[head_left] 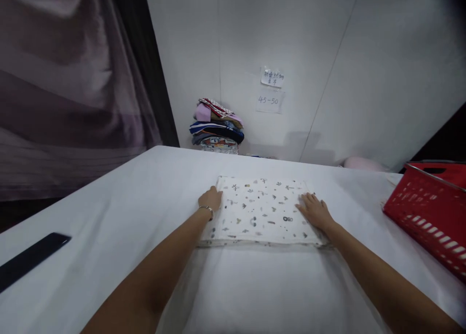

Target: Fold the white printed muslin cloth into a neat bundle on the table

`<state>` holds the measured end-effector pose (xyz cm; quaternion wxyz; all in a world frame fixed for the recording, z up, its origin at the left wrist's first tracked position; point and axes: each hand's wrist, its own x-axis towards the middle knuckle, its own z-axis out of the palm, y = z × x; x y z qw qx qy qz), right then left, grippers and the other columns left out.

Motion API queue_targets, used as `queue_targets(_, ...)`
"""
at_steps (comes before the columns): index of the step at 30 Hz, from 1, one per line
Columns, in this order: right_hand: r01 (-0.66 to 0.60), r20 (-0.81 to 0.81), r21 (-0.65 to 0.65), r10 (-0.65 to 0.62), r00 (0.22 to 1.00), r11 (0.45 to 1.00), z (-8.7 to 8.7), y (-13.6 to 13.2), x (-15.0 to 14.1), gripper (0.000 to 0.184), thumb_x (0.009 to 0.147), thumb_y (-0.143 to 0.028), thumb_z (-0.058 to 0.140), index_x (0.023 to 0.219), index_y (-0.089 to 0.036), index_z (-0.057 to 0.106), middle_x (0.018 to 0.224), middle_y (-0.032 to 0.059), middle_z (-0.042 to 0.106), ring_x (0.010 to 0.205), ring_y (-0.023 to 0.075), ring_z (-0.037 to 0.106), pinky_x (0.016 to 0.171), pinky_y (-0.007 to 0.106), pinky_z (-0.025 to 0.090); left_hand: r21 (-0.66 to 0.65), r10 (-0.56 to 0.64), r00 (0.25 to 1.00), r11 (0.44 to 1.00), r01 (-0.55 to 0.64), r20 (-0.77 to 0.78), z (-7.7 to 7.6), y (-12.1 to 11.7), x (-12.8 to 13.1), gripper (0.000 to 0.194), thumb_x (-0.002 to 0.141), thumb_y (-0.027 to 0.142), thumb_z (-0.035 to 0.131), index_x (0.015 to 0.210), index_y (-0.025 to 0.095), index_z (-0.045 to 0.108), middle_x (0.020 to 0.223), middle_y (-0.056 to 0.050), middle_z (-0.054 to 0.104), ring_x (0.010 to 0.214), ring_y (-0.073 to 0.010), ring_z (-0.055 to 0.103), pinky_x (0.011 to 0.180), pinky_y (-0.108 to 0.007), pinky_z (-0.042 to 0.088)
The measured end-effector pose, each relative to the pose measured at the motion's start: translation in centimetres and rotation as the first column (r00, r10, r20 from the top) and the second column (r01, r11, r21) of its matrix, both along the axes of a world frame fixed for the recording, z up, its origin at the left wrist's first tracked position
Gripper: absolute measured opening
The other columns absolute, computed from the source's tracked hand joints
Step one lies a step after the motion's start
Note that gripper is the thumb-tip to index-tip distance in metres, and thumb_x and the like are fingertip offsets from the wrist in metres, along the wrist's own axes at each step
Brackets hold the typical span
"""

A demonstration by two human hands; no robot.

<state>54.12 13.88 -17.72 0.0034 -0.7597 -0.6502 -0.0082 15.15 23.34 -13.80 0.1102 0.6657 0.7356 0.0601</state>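
A folded white cloth [260, 210] printed with small grey, black and tan motifs lies flat in front of me, its layered near edge slightly uneven. My left hand [211, 199], with a bracelet at the wrist, rests at the cloth's left edge, thumb apart from the fingers. On the right edge lies my right hand [316, 210], its fingers spread and stretched over the fabric. Neither hand is seen lifting the cloth.
A white-covered table [138, 198] bears the cloth. A red plastic basket [429, 212] stands at the right, a dark flat object [32, 256] lies at the left. Beyond the far edge rises a pile of folded fabrics [217, 125] by a wall with paper notes [269, 102].
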Motion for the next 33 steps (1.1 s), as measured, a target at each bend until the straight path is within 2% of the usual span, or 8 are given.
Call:
queue_targets(4, -0.042, 0.035, 0.015, 0.041, 0.999, 0.999, -0.7, -1.3, 0.3, 0.058, 0.090, -0.050, 0.021, 0.139, -0.022, 0.036, 0.149, 0.0075, 0.028, 0.137, 0.0272, 0.020, 0.106, 0.053, 0.022, 0.015, 0.018, 1.000, 1.000, -0.018, -0.003, -0.6, -0.4, 0.1, 0.032, 0.092, 0.037, 0.033, 0.110, 0.017, 0.049, 0.108, -0.015, 0.065, 0.102, -0.0234, 0.061, 0.080, -0.033, 0.044)
queue_targets(10, -0.051, 0.061, 0.032, 0.049, 0.997, 0.998, -0.6, -1.2, 0.3, 0.057, 0.092, -0.048, 0.019, 0.139, -0.021, 0.037, 0.148, 0.0070, 0.031, 0.136, 0.0263, 0.023, 0.106, 0.055, 0.023, 0.007, 0.065, 0.998, 0.998, -0.065, 0.005, -0.8, -0.2, 0.1, 0.032, 0.091, 0.037, 0.036, 0.111, 0.016, 0.050, 0.107, -0.014, 0.066, 0.102, -0.0243, 0.062, 0.080, -0.033, 0.045)
queue_targets(13, -0.045, 0.065, 0.048, 0.042, 0.997, 0.998, -0.3, -1.6, -0.6, 0.057, 0.092, -0.049, 0.020, 0.138, -0.021, 0.038, 0.147, 0.0084, 0.033, 0.136, 0.0278, 0.025, 0.106, 0.057, 0.020, 0.006, 0.079, 0.997, 0.997, -0.080, 0.016, -0.5, -0.4, 0.0, 0.038, 0.092, 0.042, 0.033, 0.110, 0.015, 0.052, 0.107, -0.015, 0.066, 0.101, -0.0254, 0.062, 0.079, -0.034, 0.046)
queue_targets(16, -0.117, 0.050, 0.065, 0.114, 0.992, 0.991, -0.3, -2.5, -2.3, 0.058, 0.092, -0.050, 0.023, 0.138, -0.020, 0.039, 0.147, 0.0096, 0.033, 0.137, 0.0272, 0.023, 0.108, 0.054, 0.018, -0.007, 0.087, 0.996, 0.996, -0.087, 0.027, -0.4, -0.9, -0.3, 0.044, 0.092, 0.047, 0.029, 0.109, 0.014, 0.052, 0.107, -0.017, 0.065, 0.100, -0.0262, 0.062, 0.077, -0.034, 0.047)
queue_targets(21, -0.183, -0.035, 0.033, 0.184, 0.982, 0.983, -1.0, -3.5, -4.2, 0.058, 0.092, -0.051, 0.022, 0.138, -0.020, 0.038, 0.148, 0.0093, 0.030, 0.137, 0.0260, 0.023, 0.108, 0.052, 0.023, -0.019, 0.061, 0.998, 0.998, -0.061, 0.021, -1.0, -1.7, -0.3, 0.032, 0.092, 0.035, 0.034, 0.112, 0.015, 0.050, 0.107, -0.016, 0.066, 0.102, -0.0244, 0.062, 0.080, -0.034, 0.045)
queue_targets(26, -0.177, -0.029, 0.098, 0.180, 0.983, 0.979, -2.4, -4.1, -2.3, 0.055, 0.091, -0.051, 0.025, 0.136, -0.025, 0.041, 0.146, 0.0072, 0.034, 0.135, 0.0273, 0.028, 0.105, 0.054, 0.027, -0.024, 0.086, 0.996, 0.996, -0.085, 0.030, -1.3, -1.8, -0.4, 0.028, 0.093, 0.034, 0.035, 0.110, 0.017, 0.051, 0.105, -0.015, 0.067, 0.101, -0.0219, 0.063, 0.081, -0.032, 0.045)
queue_targets(29, -0.173, 0.000, 0.128, 0.174, 0.985, 0.977, -3.4, -4.5, -1.1, 0.055, 0.089, -0.049, 0.026, 0.136, -0.024, 0.042, 0.146, 0.0070, 0.035, 0.135, 0.0274, 0.028, 0.105, 0.052, 0.029, -0.019, 0.097, 0.995, 0.995, -0.096, 0.038, -1.3, -1.9, -0.5, 0.028, 0.092, 0.034, 0.036, 0.110, 0.017, 0.051, 0.107, -0.015, 0.066, 0.102, -0.0222, 0.062, 0.081, -0.033, 0.045)
queue_targets(33, -0.182, 0.025, 0.157, 0.180, 0.983, 0.971, -4.2, -4.7, -0.9, 0.056, 0.089, -0.049, 0.025, 0.135, -0.023, 0.044, 0.146, 0.0079, 0.035, 0.135, 0.0276, 0.029, 0.105, 0.052, 0.029, -0.012, 0.111, 0.992, 0.994, -0.110, 0.055, -0.9, -1.8, -0.5, 0.034, 0.093, 0.037, 0.034, 0.110, 0.015, 0.053, 0.108, -0.016, 0.065, 0.103, -0.0240, 0.061, 0.081, -0.034, 0.045)
